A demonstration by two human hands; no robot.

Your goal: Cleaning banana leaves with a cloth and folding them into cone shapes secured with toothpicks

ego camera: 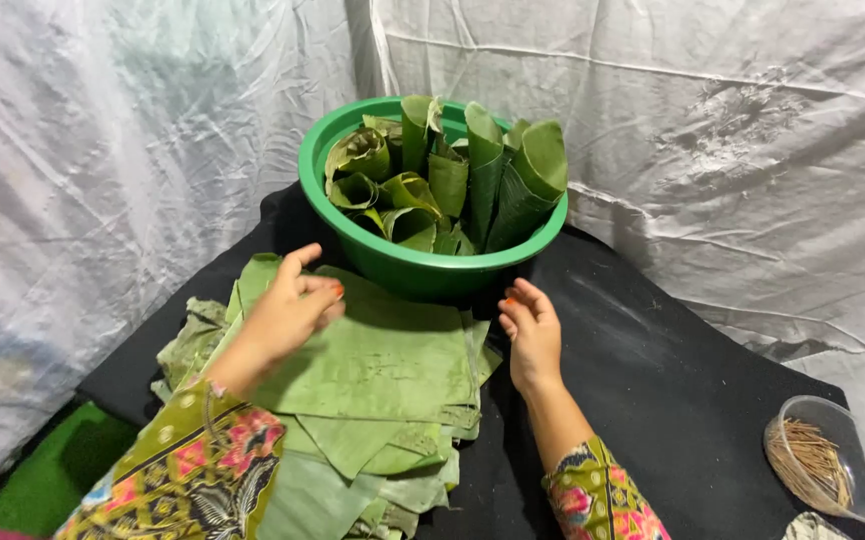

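Head view: the left hand (288, 310) rests with curled fingers on the top sheet of a stack of cut banana leaves (373, 390) on the black table (673, 400), seemingly picking one sheet off. The right hand (531, 335) lies loosely open and empty beside the stack, just before the green basin (423, 265) of rolled leaf cones (473, 175). Lifting one sheet calls for separating its edge. A clear bowl of thin sticks (813, 465) is cut off at the right; whether the left fingers pinch the leaf is unclear
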